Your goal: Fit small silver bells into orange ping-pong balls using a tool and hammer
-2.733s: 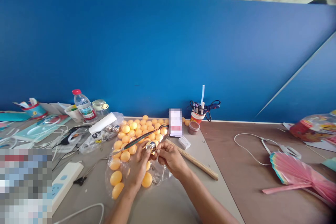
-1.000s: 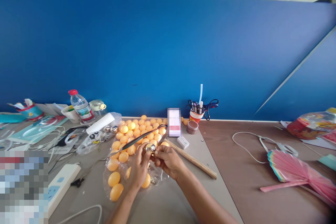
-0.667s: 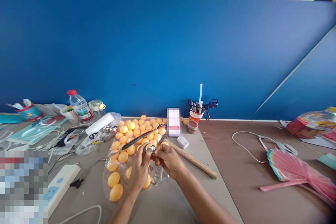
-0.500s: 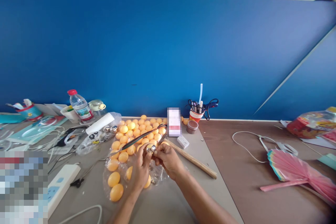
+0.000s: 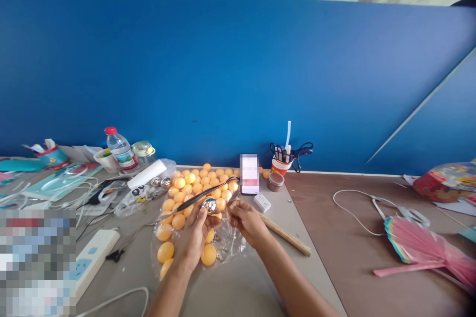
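Over the desk (image 5: 230,292), a right hand (image 5: 245,221) pinches, contents impossible to tell, apart from a left hand (image 5: 193,237) clasping a shiny ball (image 5: 209,205) by thumb and fingers; a slack thumb could drop it among orange balls (image 5: 165,252) stretching toward the desk's far edge

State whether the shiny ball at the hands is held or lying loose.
Held: the left hand has the shiny ball, its thumb pressed against it; the right hand is apart from it.

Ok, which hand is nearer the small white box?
Right. The right hand is just left of the small white box; the left hand is farther left, holding a silver ball.
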`<state>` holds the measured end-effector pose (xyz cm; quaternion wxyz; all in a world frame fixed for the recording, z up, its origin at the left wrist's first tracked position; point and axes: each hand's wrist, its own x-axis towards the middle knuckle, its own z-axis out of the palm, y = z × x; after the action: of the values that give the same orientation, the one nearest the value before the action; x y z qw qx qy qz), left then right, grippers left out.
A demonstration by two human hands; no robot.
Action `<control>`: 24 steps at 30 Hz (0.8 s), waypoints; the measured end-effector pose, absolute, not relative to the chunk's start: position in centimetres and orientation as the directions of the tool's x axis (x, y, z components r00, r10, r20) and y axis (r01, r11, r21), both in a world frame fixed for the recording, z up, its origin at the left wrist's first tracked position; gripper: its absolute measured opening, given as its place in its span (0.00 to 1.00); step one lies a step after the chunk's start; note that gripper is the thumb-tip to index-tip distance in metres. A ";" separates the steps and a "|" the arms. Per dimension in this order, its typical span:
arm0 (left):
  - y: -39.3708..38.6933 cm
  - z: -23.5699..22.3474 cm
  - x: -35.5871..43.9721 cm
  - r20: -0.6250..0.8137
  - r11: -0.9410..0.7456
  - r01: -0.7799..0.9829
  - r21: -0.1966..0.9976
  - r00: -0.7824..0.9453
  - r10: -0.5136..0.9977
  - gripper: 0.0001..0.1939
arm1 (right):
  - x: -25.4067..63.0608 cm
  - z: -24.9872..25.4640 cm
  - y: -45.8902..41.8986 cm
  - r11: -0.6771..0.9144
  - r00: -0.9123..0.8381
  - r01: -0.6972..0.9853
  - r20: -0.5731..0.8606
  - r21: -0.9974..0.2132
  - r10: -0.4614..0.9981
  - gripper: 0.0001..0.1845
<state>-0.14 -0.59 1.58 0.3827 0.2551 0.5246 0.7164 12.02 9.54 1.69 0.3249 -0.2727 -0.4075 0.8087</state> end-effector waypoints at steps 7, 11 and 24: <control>-0.5 2.5 0.1 -0.131 -0.219 -0.548 0.808 -0.529 0.839 0.26 | 11.5 0.8 9.0 -0.383 -0.631 -0.216 -0.171 -0.898 0.757 0.16; -0.4 2.9 0.2 -0.138 -0.238 -0.582 0.778 -0.527 0.839 0.24 | 11.4 0.5 8.8 -0.340 -0.621 -0.172 -0.166 -0.925 0.766 0.15; -0.7 2.5 -0.1 -0.143 -0.201 -0.559 0.805 -0.511 0.847 0.25 | 11.6 0.2 7.9 0.378 -0.709 0.423 -0.041 -0.824 0.704 0.06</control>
<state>-0.11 -0.71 2.47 0.4647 0.1685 0.4283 0.7564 11.65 7.90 0.16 0.1607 -0.3458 -0.8144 0.4374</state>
